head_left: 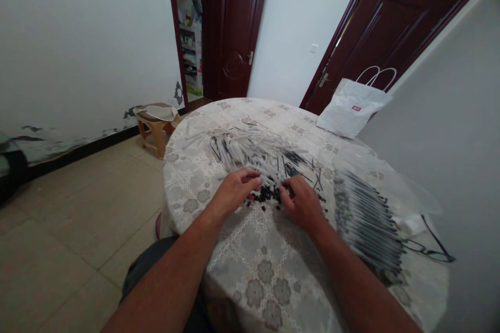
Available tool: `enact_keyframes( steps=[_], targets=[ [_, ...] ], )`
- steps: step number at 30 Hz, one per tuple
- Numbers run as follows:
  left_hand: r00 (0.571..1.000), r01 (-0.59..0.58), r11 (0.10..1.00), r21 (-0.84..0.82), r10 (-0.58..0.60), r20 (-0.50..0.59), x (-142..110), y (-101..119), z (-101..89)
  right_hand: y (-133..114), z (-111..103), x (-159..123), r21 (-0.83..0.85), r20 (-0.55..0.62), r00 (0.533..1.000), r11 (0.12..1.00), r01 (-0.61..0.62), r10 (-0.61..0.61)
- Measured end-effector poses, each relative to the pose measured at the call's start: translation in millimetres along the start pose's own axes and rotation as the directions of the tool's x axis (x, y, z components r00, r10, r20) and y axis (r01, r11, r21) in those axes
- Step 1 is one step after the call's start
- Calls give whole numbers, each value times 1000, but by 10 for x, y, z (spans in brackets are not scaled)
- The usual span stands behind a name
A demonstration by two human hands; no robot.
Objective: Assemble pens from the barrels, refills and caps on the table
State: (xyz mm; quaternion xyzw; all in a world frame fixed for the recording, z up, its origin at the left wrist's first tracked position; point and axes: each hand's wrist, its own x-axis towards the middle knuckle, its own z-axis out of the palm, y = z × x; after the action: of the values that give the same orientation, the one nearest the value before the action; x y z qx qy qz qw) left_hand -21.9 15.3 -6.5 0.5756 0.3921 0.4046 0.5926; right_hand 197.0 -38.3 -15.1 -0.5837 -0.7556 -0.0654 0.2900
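Note:
A heap of small black caps (267, 194) lies on the round table between my two hands. My left hand (235, 190) is at the heap's left edge, its thumb and fingers drawn together; whatever is between them is too small to name. To the right of the caps, my right hand (301, 202) is curled with its fingertips at the heap, and its grip is partly hidden. Just beyond both hands spreads a loose pile of whitish translucent tubes (250, 146). Thin black sticks (295, 157) lie mixed in at the pile's right side.
On the right, many slim pen-like sticks (369, 218) lie in rows on clear plastic. Eyeglasses (429, 255) rest beside them. A white paper bag (351, 109) stands at the far right of the patterned tablecloth (269, 281). A stool (156, 132) is by the wall.

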Motion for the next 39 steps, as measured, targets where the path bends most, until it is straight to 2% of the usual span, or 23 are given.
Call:
enact_keyframes(
  steps=[3, 6, 10, 13, 17, 20, 24, 31, 33, 37, 39],
  targets=[
    [998, 10, 992, -127, -2, 65, -34, -20, 136, -172, 36, -10, 101, 32, 997, 993, 65, -69],
    [1000, 29, 969, -247, -25, 18, -26, -34, 172, -248, 43, -11, 197, 11, 994, 975, 102, -106],
    [994, -12, 880, -474, -43, -104, 21, 15, 47, -245, -20, -37, 373, -34, 995, 922, 104, -99],
    [984, -63, 829, -556, -41, -172, 43, 72, -82, -223, -47, -92, 470, -46, 999, 882, 27, -6],
    [968, -108, 804, -584, -48, -245, 43, 105, -163, -180, -9, -164, 597, -49, 985, 795, -105, 167],
    [966, -118, 803, -584, -43, -254, 39, 106, -159, -147, 30, -188, 645, -46, 970, 749, -152, 237],
    [975, -94, 809, -580, -42, -217, 32, 110, -135, -119, 54, -187, 668, -35, 959, 721, -186, 280],
    [988, -56, 824, -563, -35, -150, 3, 103, -82, -157, 28, -167, 672, 20, 966, 712, -205, 259],
    [994, -27, 831, -556, -38, -106, -10, 94, -48, -177, 22, -157, 732, 70, 969, 647, -211, 237],
    [998, 55, 832, -553, -69, -5, -43, 75, 33, -196, 24, -122, 888, 228, 961, 371, -272, 158],
    [994, 111, 820, -561, -87, 69, -62, 62, 73, -200, 30, -102, 906, 280, 947, 283, -315, 159]
  ],
)
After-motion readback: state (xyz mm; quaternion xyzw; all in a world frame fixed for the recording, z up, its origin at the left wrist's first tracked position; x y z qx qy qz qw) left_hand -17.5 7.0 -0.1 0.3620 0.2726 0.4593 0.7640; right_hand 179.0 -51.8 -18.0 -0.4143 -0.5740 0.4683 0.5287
